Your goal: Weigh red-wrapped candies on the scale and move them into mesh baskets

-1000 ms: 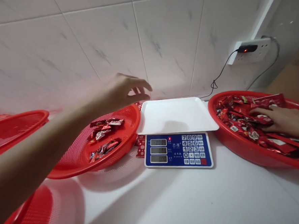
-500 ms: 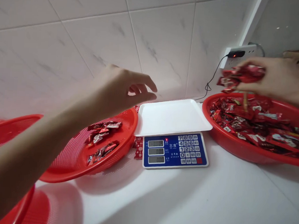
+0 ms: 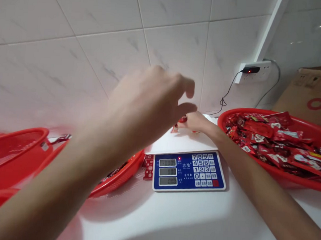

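A right hand (image 3: 196, 121) clutches red-wrapped sweets (image 3: 182, 119) at a digital scale's (image 3: 185, 176) white pan (image 3: 163, 143), while the left hand (image 3: 158, 98), thumb and fingers parted, hovers above. Wrapped packets (image 3: 257, 129) fill a red basket (image 3: 312, 131) right of the scale.

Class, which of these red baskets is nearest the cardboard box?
The basket right of the scale, heaped with red packets; the other baskets are left, farther from the box.

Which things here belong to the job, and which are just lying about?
Likely in use:
right hand
red packets at that hand
scale below it
packet-filled basket on the right

Apparently just lying about:
cardboard box
dotted red packaging beside the scale
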`<state>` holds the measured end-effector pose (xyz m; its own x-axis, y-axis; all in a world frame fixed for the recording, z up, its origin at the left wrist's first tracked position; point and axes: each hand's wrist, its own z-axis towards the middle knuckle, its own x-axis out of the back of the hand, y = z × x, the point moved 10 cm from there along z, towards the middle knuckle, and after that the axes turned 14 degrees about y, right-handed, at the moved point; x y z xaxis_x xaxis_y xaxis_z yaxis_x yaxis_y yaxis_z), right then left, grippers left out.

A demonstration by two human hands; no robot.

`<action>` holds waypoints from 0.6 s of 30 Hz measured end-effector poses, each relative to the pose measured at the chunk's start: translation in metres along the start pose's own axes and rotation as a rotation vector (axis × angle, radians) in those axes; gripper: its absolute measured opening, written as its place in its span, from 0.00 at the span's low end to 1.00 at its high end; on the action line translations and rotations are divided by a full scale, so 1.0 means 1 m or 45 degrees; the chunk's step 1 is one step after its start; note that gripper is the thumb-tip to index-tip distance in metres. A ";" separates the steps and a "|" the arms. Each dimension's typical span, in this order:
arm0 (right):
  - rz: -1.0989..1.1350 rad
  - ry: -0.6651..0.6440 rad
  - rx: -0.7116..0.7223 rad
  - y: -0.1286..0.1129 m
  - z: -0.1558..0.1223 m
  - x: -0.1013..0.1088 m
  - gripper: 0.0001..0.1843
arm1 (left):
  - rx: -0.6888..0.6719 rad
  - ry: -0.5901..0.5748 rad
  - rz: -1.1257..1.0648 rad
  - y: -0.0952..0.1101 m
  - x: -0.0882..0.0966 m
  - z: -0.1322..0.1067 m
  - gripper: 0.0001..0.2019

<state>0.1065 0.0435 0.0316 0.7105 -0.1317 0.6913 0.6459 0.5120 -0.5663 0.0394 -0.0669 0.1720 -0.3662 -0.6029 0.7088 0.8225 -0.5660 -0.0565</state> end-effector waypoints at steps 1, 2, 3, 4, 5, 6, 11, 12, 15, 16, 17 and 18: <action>-0.082 -0.066 0.000 0.002 -0.002 -0.005 0.22 | -0.016 -0.064 -0.014 -0.004 -0.013 -0.004 0.12; -0.144 -0.116 0.004 0.004 -0.003 -0.008 0.22 | -0.010 -0.149 -0.018 -0.011 -0.029 -0.007 0.11; -0.183 -0.142 0.010 0.005 -0.004 -0.009 0.22 | 0.016 -0.251 -0.014 -0.021 -0.045 -0.012 0.11; -0.190 -0.155 0.017 0.005 -0.005 -0.009 0.22 | 0.054 -0.360 -0.009 -0.031 -0.062 -0.016 0.11; -0.166 -0.169 0.017 0.005 -0.007 -0.008 0.23 | 0.095 -0.464 -0.009 -0.041 -0.078 -0.022 0.11; -0.120 -0.186 0.013 0.006 -0.010 -0.007 0.25 | 0.132 -0.557 -0.014 -0.049 -0.092 -0.027 0.12; 0.030 -0.173 -0.112 0.019 -0.030 0.008 0.36 | 0.169 -0.742 -0.135 -0.053 -0.136 -0.050 0.15; 0.025 -0.146 -0.140 0.022 -0.034 0.012 0.36 | 0.134 -0.764 -0.163 -0.047 -0.142 -0.054 0.15; 0.052 -0.092 -0.164 0.026 -0.044 0.018 0.35 | 0.048 -0.832 -0.208 -0.030 -0.150 -0.066 0.14; 0.053 -0.069 -0.165 0.026 -0.046 0.021 0.35 | 0.052 -0.829 -0.198 -0.028 -0.148 -0.069 0.14; 0.038 -0.037 -0.170 0.025 -0.048 0.025 0.34 | 0.073 -0.803 -0.172 -0.027 -0.142 -0.070 0.15; 0.009 0.007 -0.182 0.026 -0.049 0.032 0.33 | 0.104 -0.748 -0.129 -0.029 -0.132 -0.070 0.17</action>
<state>0.1593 0.0109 0.0172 0.7165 -0.1336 0.6847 0.6737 0.3870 -0.6296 0.0334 -0.0105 0.0308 -0.1617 -0.1230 0.9791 0.8354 -0.5452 0.0695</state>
